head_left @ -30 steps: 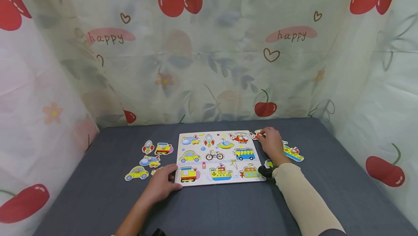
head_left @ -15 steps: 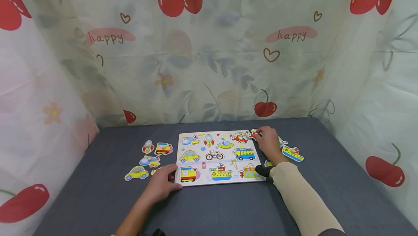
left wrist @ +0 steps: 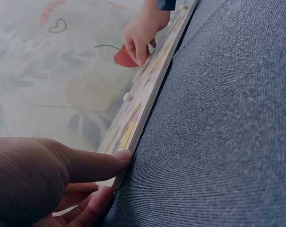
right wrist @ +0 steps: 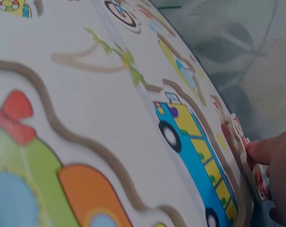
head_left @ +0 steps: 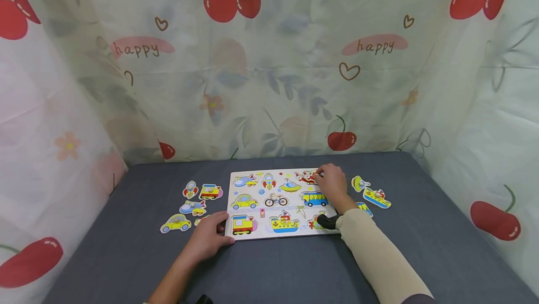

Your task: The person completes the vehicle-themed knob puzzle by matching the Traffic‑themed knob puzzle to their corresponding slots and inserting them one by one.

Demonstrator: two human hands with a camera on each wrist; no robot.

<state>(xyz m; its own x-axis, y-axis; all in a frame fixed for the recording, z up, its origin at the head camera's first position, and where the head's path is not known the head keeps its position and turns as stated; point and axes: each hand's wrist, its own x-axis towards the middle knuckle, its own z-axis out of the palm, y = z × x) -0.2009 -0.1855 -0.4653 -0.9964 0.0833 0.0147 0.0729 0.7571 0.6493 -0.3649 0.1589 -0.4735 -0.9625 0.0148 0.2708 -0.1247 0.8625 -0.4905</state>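
Right hand (head_left: 332,184) pinches helicopter piece (right wrist: 237,131), far right; left hand (head_left: 207,236) grips puzzle board (head_left: 263,229), near left; right-wrist view alone shows submarine picture's orange end (right wrist: 88,189).

A dark grey-blue cloth with a fine ribbed weave covers the desk (head_left: 273,271), and pale hangings close it in. Behind the far edge hangs a creamy back curtain (head_left: 269,93), creased across its middle and printed with faded grey-blue leaves (head_left: 273,140). A cherry pair (head_left: 221,7) shows high up, and the word "happy" (head_left: 136,47) stands above the far left corner, repeated towards the far right one. Along the left edge, the side curtain (head_left: 38,191) looks pinkish; along the right edge, the other panel (head_left: 476,154) is whiter. The light is soft, leaving the back curtain dullest.
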